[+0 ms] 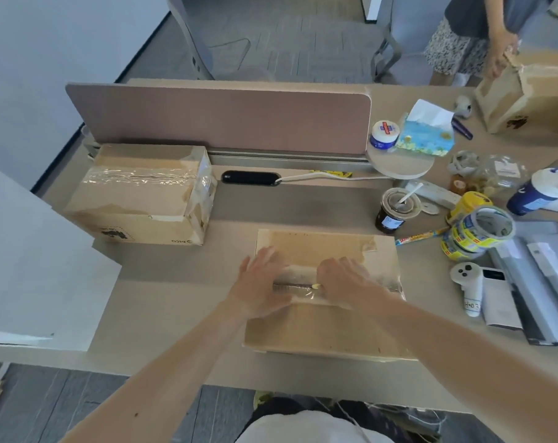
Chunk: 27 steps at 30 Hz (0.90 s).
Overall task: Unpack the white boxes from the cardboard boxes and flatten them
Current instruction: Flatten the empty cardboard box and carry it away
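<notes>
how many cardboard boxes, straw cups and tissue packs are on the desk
cardboard boxes: 3 (near, left, far right)
straw cups: 1
tissue packs: 1
total: 5

three cardboard boxes and one lidded cup.

The desk is bare from the near cardboard box leftward along the near edge. The taped cardboard box and the divider block the far-left corner. Toward the right edge, a cup, tape rolls and a controller crowd close beside the near cardboard box.
</notes>
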Each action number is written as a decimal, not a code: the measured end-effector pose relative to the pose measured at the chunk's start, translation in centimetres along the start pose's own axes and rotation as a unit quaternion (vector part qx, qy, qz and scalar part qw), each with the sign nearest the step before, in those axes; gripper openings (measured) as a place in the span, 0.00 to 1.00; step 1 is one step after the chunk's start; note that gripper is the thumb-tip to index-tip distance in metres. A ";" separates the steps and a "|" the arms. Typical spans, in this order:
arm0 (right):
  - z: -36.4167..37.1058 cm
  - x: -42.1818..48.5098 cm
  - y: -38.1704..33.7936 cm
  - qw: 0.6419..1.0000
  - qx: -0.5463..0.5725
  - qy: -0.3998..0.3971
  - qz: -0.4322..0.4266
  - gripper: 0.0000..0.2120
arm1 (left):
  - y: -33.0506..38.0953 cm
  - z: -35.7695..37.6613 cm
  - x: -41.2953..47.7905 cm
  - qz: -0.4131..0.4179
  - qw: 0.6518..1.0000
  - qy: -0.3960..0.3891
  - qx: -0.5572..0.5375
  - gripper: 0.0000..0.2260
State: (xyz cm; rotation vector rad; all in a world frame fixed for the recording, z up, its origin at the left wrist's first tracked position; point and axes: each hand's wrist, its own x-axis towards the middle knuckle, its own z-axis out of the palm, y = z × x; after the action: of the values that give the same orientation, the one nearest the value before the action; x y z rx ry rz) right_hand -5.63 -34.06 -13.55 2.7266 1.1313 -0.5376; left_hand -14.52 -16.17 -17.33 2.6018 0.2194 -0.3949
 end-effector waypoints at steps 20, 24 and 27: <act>0.8 -4.6 9.8 0.999 -0.042 -0.020 0.003 0.12 | 3.8 1.1 1.6 -0.067 0.992 -0.055 0.090 0.50; 1.0 -5.4 11.7 0.999 -0.034 -0.022 0.018 0.11 | 4.6 1.0 2.0 -0.079 0.988 -0.059 0.116 0.52; 1.1 -5.8 12.4 0.999 -0.034 -0.019 0.016 0.10 | 5.0 1.0 2.3 -0.085 0.986 -0.061 0.133 0.53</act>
State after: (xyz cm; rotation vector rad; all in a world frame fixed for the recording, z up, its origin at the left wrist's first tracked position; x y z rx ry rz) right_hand -0.94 -46.95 -12.50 2.6608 1.0745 -0.5339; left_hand -11.45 -20.76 -16.63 2.8152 0.3694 -0.6836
